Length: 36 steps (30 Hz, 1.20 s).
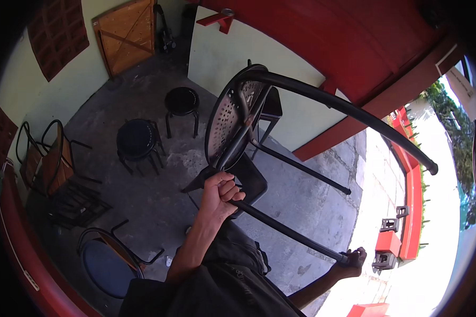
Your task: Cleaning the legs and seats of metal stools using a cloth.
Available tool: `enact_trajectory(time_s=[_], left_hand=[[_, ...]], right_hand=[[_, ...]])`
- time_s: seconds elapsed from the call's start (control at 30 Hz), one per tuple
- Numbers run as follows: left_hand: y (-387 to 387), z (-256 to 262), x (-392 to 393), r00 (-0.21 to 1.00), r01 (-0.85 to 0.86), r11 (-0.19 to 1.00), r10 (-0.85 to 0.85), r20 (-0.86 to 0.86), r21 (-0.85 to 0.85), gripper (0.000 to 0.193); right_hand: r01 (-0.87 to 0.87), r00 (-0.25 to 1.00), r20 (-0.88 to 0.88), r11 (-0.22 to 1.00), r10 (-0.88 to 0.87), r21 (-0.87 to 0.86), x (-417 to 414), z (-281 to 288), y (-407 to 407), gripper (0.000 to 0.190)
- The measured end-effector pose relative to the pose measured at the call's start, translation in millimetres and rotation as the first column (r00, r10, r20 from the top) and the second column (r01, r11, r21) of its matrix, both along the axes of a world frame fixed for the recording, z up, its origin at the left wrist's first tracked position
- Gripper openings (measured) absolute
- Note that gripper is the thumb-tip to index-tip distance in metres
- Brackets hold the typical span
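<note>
A black metal stool (309, 89) is held tilted on its side before me, its tubular legs pointing right. The underside of its round, perforated seat (226, 126) faces me. My left hand (222, 194) is wrapped around the nearest leg, close to the seat. At the far end of that same leg (289, 230), my right hand (353, 262) grips the tip; its fingers are partly in shadow. Just behind the held stool, below its seat, is a black chair seat (254, 182), partly hidden by the stool and my left hand.
Two round stools (181, 101) (135, 139) stand on the concrete floor (154, 202). Wood-and-metal chairs (57, 170) line the left wall. A blue-seated chair (108, 267) is at lower left. Ahead is a white counter wall (238, 55); low stools (384, 260) stand outside, right.
</note>
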State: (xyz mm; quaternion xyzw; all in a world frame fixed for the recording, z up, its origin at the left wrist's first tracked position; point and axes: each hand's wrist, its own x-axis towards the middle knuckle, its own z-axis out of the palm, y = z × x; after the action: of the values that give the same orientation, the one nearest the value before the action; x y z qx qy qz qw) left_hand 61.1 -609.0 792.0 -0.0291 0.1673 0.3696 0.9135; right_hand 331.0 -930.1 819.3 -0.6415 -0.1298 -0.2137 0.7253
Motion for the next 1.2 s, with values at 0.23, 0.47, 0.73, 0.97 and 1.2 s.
enact_trajectory(time_s=[0.23, 0.47, 0.73, 0.97, 1.2], left_hand=[[-5, -89, 57, 0.986, 0.116, 0.965, -0.084, 0.141, -0.234, 0.048], [-25, -156, 84, 0.973, 0.157, 0.863, -0.052, 0.226, -0.480, 0.048], [-65, -219, 81, 0.974, 0.142, 0.653, 0.042, 0.223, -0.744, 0.048], [-52, -245, 78, 0.962, 0.132, 0.693, 0.084, 0.261, -0.708, 0.047], [-52, -272, 74, 0.975, 0.167, 0.671, -0.004, 0.221, -0.723, 0.050]], right_hand=[[-0.585, 0.544, -0.014, 0.391, 0.839, 0.711, -25, -50, 148, 0.016], [-0.692, 0.156, 0.094, 0.041, 0.983, 0.720, -20, -35, 183, 0.027], [-0.769, -0.128, -0.138, -0.010, 0.982, 0.639, -8, -56, 219, 0.026], [-0.818, -0.272, -0.208, -0.112, 0.940, 0.565, -22, -67, 241, 0.021], [-0.855, -0.338, -0.291, -0.163, 0.895, 0.492, -33, -83, 261, 0.015]])
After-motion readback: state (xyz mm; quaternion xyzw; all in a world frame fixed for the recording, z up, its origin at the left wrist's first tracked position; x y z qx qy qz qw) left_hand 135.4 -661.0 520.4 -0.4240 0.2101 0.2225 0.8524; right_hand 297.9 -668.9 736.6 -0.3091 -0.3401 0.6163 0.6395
